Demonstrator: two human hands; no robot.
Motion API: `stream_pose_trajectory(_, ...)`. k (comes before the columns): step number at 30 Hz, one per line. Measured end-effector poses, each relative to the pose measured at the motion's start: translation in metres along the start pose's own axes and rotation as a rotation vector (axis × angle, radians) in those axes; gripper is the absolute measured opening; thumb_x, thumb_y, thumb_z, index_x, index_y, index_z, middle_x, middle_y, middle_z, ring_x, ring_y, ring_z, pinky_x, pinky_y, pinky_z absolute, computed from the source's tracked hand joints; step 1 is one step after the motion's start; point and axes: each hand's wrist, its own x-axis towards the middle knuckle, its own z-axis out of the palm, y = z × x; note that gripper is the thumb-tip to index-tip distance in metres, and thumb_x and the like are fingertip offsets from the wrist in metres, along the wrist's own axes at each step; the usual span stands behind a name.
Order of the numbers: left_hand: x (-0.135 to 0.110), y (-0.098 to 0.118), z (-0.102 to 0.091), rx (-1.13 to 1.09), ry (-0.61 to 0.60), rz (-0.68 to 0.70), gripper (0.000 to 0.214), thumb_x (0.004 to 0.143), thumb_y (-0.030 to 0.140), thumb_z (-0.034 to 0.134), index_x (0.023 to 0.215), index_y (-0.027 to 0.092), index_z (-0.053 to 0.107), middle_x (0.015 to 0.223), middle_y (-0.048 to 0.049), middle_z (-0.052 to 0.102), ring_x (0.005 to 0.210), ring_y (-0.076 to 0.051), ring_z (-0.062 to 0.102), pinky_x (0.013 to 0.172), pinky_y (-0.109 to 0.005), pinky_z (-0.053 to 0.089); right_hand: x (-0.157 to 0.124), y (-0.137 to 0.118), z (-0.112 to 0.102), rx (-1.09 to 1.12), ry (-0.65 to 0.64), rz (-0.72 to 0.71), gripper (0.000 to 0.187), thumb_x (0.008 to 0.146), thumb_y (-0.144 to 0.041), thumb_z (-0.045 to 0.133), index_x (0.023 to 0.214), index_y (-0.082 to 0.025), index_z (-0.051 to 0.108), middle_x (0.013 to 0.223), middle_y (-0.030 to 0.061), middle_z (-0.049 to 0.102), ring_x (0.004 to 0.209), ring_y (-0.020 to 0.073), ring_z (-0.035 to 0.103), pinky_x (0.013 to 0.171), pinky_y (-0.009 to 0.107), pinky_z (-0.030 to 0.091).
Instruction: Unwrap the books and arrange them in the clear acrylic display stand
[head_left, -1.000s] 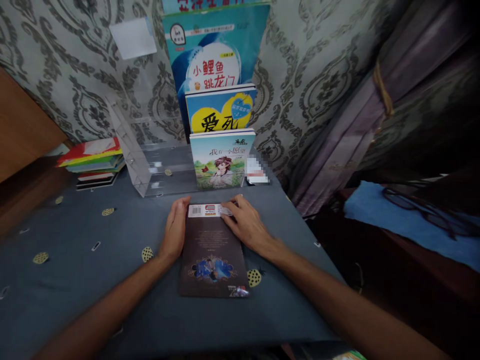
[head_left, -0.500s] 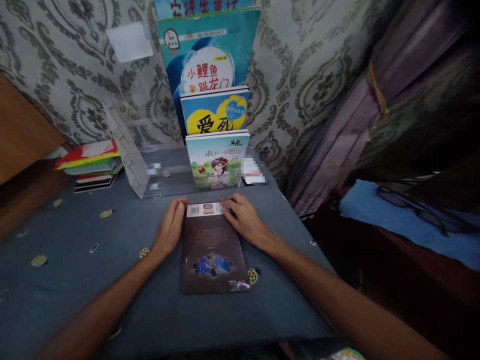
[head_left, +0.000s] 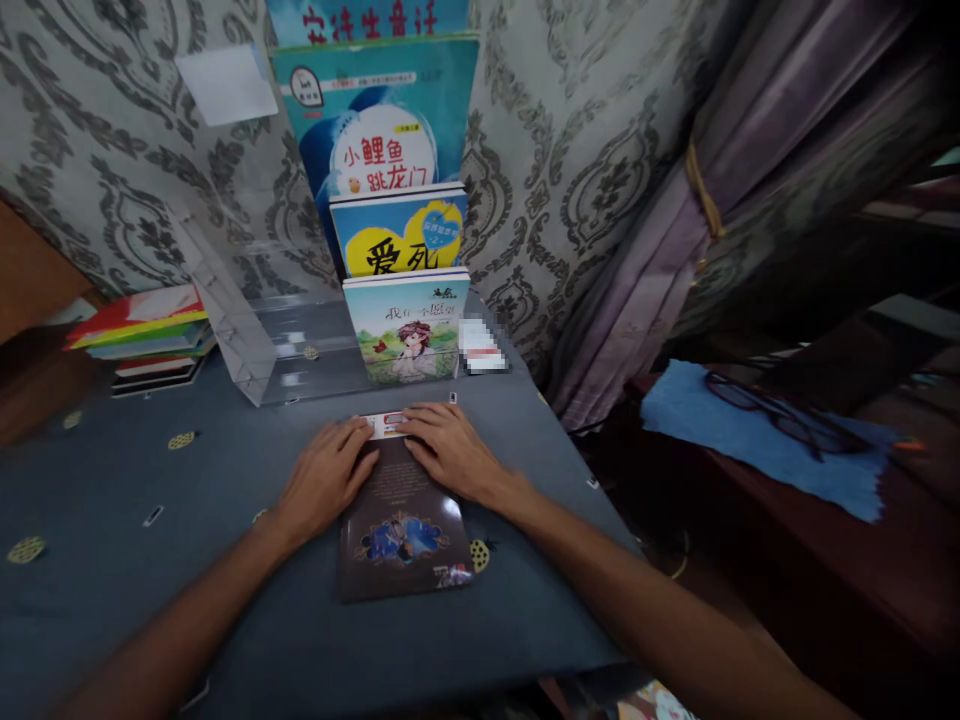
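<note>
A dark book (head_left: 405, 540) lies flat on the cloth-covered table, its back cover up, with a white barcode strip along the far edge. My left hand (head_left: 326, 475) rests over its far left corner, fingers stretched out across the cover. Across the far right part lies my right hand (head_left: 446, 450), fingers also extended and flat on the strip. Both hands partly hide that strip. Just beyond, a clear acrylic stand (head_left: 251, 375) holds upright books in tiers; the front one is a pale green book (head_left: 409, 335) with a cartoon figure.
A stack of colourful books (head_left: 150, 330) sits left of the stand. Behind the front book rise a blue-and-yellow book (head_left: 401, 235) and a teal book (head_left: 382, 85). At right, eyeglasses (head_left: 795, 425) lie on a blue cloth (head_left: 682, 410), beside a tied purple curtain (head_left: 637, 270).
My left hand has moved from the book's left edge onto its cover. My right hand's fingers have flattened over the strip. The view has shifted slightly to the right.
</note>
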Motion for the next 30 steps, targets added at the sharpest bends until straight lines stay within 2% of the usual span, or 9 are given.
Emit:
stream_pose_trajectory(5, -0.002, 0.005, -0.003, 0.084, -0.074, 0.01, 0.037, 0.101, 0.04, 0.041, 0.128, 0.02, 0.057, 0.136, -0.0146, 0.063, 0.128, -0.029, 0.058, 0.112, -0.055, 0.041, -0.001, 0.007, -0.004, -0.014, 0.003, 0.075, 0.027, 0.098, -0.019, 0.053, 0.12, -0.02, 0.068, 0.134, 0.01, 0.065, 0.124, 0.025, 0.058, 0.104, 0.046, 0.045)
stream_pose_trajectory(10, 0.007, -0.002, -0.012, 0.07, -0.162, 0.004, 0.041, 0.102, 0.036, 0.036, 0.133, 0.019, 0.057, 0.138, -0.0157, 0.062, 0.135, -0.029, 0.053, 0.114, -0.058, 0.037, 0.001, 0.001, -0.017, -0.019, -0.031, 0.135, 0.023, 0.098, -0.02, 0.052, 0.108, -0.016, 0.073, 0.105, 0.0109, 0.075, 0.097, 0.0231, 0.067, 0.09, 0.036, 0.047)
stream_pose_trajectory(14, 0.021, -0.007, -0.018, 0.041, -0.226, -0.01, 0.04, 0.102, 0.042, 0.036, 0.128, 0.024, 0.061, 0.134, -0.0113, 0.066, 0.136, -0.028, 0.052, 0.116, -0.057, 0.033, 0.002, -0.005, -0.02, 0.187, 0.016, 0.286, 0.024, 0.095, -0.02, 0.055, 0.109, -0.017, 0.074, 0.089, 0.0065, 0.076, 0.077, 0.0179, 0.067, 0.07, 0.027, 0.044)
stream_pose_trajectory(16, 0.025, -0.006, -0.019, 0.05, -0.249, -0.012, 0.04, 0.101, 0.047, 0.039, 0.125, 0.025, 0.063, 0.133, -0.0104, 0.067, 0.136, -0.027, 0.052, 0.116, -0.055, 0.033, 0.001, -0.006, -0.018, 0.34, 0.0, 0.293, 0.025, 0.095, -0.018, 0.052, 0.107, -0.015, 0.074, 0.078, 0.0034, 0.073, 0.065, 0.0144, 0.063, 0.065, 0.025, 0.043)
stream_pose_trajectory(20, 0.019, 0.009, -0.017, 0.112, -0.25, -0.013, 0.053, 0.095, 0.058, 0.049, 0.133, 0.021, 0.057, 0.142, -0.0173, 0.059, 0.137, -0.033, 0.049, 0.113, -0.056, 0.037, -0.001, -0.006, -0.012, 0.48, -0.038, 0.233, 0.025, 0.095, -0.015, 0.051, 0.103, -0.013, 0.074, 0.062, -0.0024, 0.064, 0.056, 0.0106, 0.057, 0.061, 0.022, 0.04)
stream_pose_trajectory(24, 0.008, 0.036, -0.016, 0.175, -0.248, 0.03, 0.064, 0.091, 0.062, 0.055, 0.137, 0.018, 0.052, 0.145, -0.0204, 0.054, 0.135, -0.039, 0.048, 0.108, -0.058, 0.04, 0.0, -0.003, -0.009, 0.489, -0.004, 0.228, 0.024, 0.094, -0.013, 0.051, 0.101, -0.013, 0.074, 0.067, -0.0015, 0.066, 0.056, 0.0093, 0.056, 0.061, 0.021, 0.039)
stream_pose_trajectory(27, 0.003, 0.055, -0.017, 0.249, -0.265, 0.041, 0.053, 0.094, 0.052, 0.052, 0.132, 0.016, 0.054, 0.135, -0.0204, 0.06, 0.124, -0.039, 0.054, 0.1, -0.056, 0.047, 0.0, -0.001, -0.006, 0.516, 0.022, 0.257, 0.022, 0.094, -0.014, 0.052, 0.1, -0.012, 0.073, 0.069, -0.0006, 0.067, 0.054, 0.0083, 0.055, 0.059, 0.021, 0.04)
stream_pose_trajectory(30, 0.003, 0.069, -0.016, 0.364, -0.266, 0.025, 0.034, 0.097, 0.038, 0.046, 0.119, 0.017, 0.06, 0.118, -0.0182, 0.064, 0.108, -0.034, 0.058, 0.084, -0.046, 0.054, -0.001, 0.002, -0.002, 0.581, 0.064, 0.283, 0.021, 0.094, -0.014, 0.052, 0.1, -0.011, 0.072, 0.067, -0.0017, 0.065, 0.052, 0.0075, 0.054, 0.058, 0.02, 0.041)
